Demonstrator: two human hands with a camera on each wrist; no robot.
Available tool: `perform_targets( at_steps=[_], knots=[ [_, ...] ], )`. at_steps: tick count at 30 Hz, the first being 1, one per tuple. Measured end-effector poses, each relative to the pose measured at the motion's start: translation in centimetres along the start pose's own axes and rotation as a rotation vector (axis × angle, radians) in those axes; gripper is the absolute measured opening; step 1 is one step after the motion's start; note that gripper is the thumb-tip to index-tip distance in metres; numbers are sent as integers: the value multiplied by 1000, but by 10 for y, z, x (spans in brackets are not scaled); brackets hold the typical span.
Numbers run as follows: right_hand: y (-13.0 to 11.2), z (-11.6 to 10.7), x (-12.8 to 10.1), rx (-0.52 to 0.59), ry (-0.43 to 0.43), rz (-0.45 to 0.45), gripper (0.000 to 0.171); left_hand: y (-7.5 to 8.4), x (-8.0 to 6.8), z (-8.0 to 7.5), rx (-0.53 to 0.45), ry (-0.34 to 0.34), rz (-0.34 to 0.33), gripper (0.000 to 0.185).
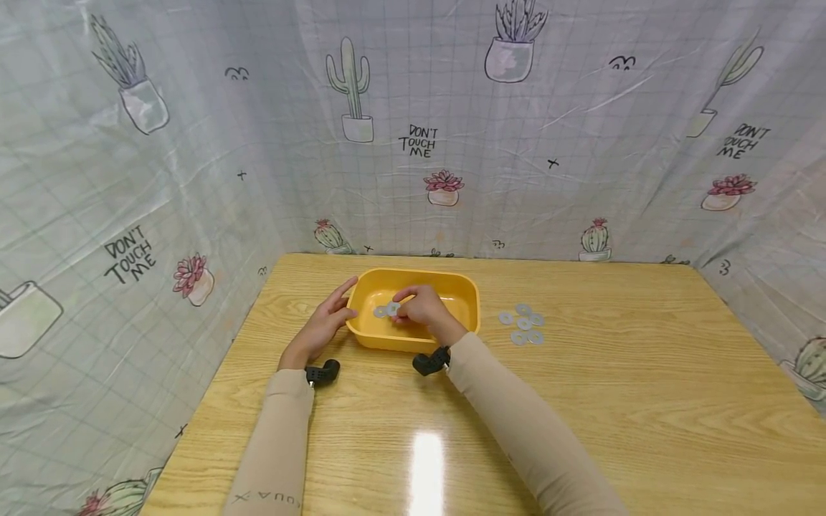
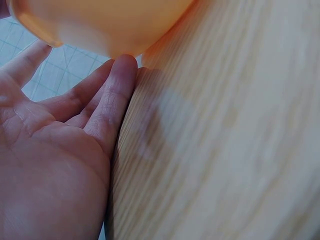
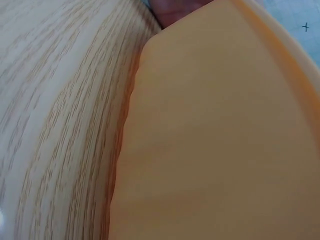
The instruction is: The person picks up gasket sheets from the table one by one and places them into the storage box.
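A yellow plastic bin (image 1: 413, 345) stands on the table. My left hand (image 1: 323, 326) is at its left end, thumb at the rim and the fairly straight fingers against the outside; the left wrist view shows fingertips touching the bin wall (image 2: 100, 30). My right hand (image 1: 422, 307) reaches inside and pinches a flat grey washer (image 1: 393, 309) between thumb and fingers. Another washer (image 1: 379, 312) lies just left of it on the bin floor. In the right wrist view the bin's outer wall (image 3: 215, 130) hides the right fingers.
Several grey washers (image 1: 524, 324) lie loosely grouped on the wooden table (image 1: 613, 373), right of the bin. A cactus-print curtain (image 1: 413, 86) hangs behind and at both sides of the table. Small black cameras are strapped at both wrists.
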State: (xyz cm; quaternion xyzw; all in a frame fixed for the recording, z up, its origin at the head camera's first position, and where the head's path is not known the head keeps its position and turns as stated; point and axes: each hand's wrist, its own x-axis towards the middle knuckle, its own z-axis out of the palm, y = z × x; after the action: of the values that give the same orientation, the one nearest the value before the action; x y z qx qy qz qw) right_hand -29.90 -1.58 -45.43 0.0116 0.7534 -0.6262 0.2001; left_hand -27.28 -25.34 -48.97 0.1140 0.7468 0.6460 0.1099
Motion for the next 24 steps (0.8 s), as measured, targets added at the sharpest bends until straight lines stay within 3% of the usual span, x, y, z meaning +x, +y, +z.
perform_targets(
  at_steps=[14,24],
  knots=[
    [0,4,-1,-128,46,12,25,2,-1,0,12,2,1,69],
    [-2,-2,-3,-73,59,-62,26,1,0,1,25,6,10,70]
  ],
)
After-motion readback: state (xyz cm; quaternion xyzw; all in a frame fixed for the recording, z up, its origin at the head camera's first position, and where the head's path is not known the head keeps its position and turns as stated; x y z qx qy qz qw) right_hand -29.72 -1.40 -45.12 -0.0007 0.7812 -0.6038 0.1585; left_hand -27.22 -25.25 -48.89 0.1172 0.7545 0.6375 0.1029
